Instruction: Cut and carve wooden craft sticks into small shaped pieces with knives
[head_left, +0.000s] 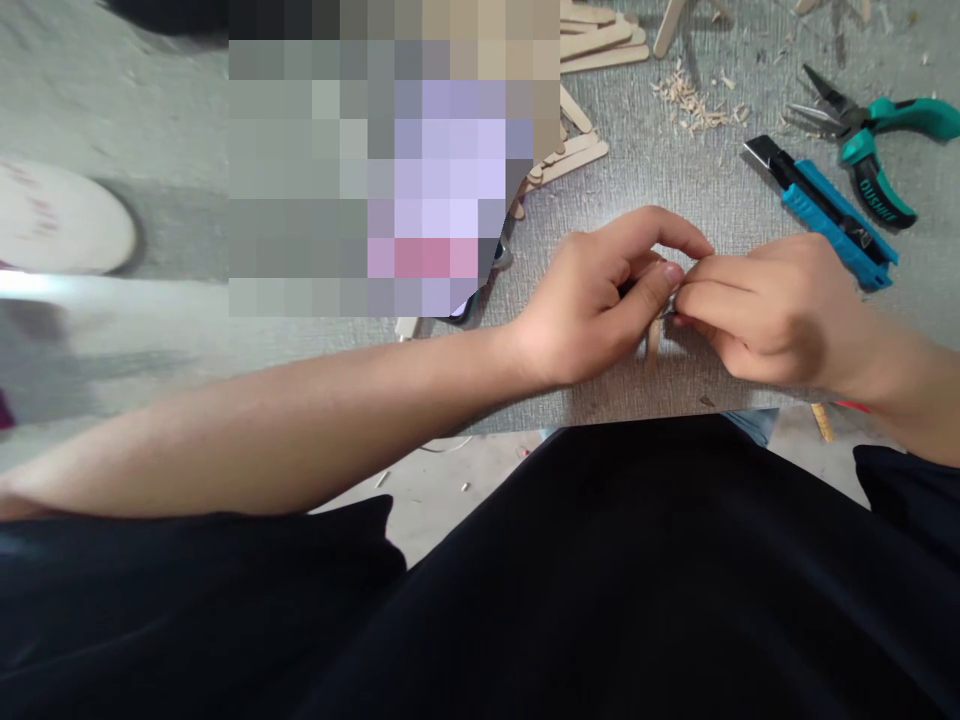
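Note:
My left hand (600, 290) and my right hand (765, 305) meet over the front edge of the table, fingertips touching. Both are closed in a pinch around something small, mostly hidden by the fingers; a dark glint shows between them. Below the left thumb, a narrow piece of wooden stick (652, 345) shows, blurred; I cannot tell whether it is held. Beyond my right hand lies a blue utility knife (840, 215), and behind it green-handled pliers (862, 140) rest with their jaws apart.
Flat wooden craft sticks (600, 45) are piled at the back, with more craft sticks (574, 155) nearer. Wood shavings (694, 105) are scattered on the grey table (630, 180). A blurred-out patch covers the middle left. A white rounded object (64, 220) is at the far left.

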